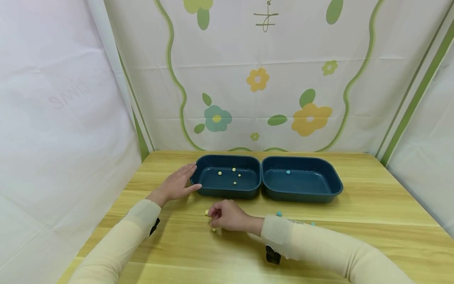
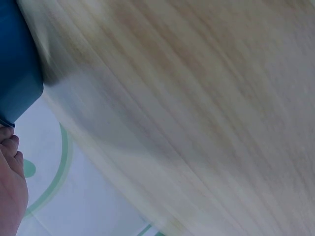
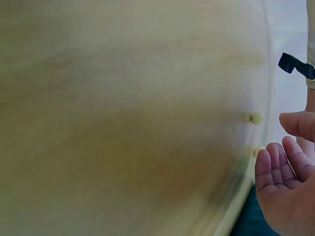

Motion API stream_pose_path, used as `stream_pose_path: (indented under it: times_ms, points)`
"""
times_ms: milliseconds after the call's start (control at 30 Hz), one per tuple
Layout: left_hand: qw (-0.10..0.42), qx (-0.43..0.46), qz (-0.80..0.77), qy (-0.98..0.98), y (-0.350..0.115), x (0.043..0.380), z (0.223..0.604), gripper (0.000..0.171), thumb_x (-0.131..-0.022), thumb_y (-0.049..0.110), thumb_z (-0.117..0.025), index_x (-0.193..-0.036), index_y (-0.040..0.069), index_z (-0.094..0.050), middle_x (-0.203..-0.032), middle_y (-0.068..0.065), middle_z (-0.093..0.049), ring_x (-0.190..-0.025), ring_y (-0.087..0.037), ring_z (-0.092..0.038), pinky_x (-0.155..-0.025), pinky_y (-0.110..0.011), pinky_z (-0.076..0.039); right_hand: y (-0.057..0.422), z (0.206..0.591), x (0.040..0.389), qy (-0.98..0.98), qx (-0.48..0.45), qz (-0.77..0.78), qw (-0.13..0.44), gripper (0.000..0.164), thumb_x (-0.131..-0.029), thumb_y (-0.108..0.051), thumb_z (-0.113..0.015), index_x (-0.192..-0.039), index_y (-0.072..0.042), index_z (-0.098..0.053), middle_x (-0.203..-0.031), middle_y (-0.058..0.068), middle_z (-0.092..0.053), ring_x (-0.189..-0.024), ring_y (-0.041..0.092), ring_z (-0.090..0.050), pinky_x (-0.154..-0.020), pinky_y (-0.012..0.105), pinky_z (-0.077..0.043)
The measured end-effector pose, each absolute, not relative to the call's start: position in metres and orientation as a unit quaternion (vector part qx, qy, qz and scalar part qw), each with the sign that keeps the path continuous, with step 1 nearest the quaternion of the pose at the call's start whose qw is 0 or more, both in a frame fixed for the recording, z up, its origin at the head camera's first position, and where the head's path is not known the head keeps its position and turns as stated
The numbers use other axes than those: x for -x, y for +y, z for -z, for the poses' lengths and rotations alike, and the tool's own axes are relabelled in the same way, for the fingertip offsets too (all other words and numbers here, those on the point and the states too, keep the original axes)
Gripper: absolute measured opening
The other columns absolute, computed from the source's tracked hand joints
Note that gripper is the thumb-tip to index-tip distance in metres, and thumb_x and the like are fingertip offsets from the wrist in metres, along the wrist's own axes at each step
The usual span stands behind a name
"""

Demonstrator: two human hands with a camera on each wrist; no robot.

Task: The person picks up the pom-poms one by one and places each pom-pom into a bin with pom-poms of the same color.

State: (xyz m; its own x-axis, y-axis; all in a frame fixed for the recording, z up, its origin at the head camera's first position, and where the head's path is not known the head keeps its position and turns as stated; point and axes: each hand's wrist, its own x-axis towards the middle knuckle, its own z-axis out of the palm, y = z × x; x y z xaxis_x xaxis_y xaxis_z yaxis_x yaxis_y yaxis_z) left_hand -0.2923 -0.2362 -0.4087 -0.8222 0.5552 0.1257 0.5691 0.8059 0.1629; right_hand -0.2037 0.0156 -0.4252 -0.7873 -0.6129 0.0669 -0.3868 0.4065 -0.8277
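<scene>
While four yellow balls (image 1: 220, 173) lie in left tray (image 1: 227, 194), one blue ball (image 1: 288, 172) in right tray (image 1: 301, 198), two yellow balls (image 1: 214, 230), two blue balls (image 1: 279, 213) remain on tabletop (image 1: 184, 256). My left hand (image 1: 178, 184) straight; right hand (image 1: 228, 215) unclenched, empty.

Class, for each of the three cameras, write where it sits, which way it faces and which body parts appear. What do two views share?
Head: on the head, facing forward and down at the table, left tray and right tray; left hand, right hand and both sleeves show.
Left wrist: on that wrist, facing across the tabletop, tilted; part of the left hand shows.
Right wrist: on that wrist, facing across the tabletop, tilted; right fingers and thumb show.
Shared: head and right wrist both show the right hand.
</scene>
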Motion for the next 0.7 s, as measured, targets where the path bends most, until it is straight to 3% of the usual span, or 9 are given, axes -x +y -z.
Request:
stream_pose_path:
  times_ms: [700]
  points:
    - [0.037,0.291,0.095,-0.951,-0.236,0.2928,0.4097,0.087,-0.096,0.061,-0.046,-0.151,-0.003,-0.027,-0.157,-0.018,-0.024,-0.144,-0.034,-0.021,-0.115,-0.048,-0.019,0.0129,0.4337,0.2001,0.835,0.316,0.424,0.155,0.015,-0.075,0.0,-0.081,-0.084,-0.007,-0.071,-0.07,-0.009,-0.062,-0.064,0.003,-0.054,-0.063,0.019,-0.049]
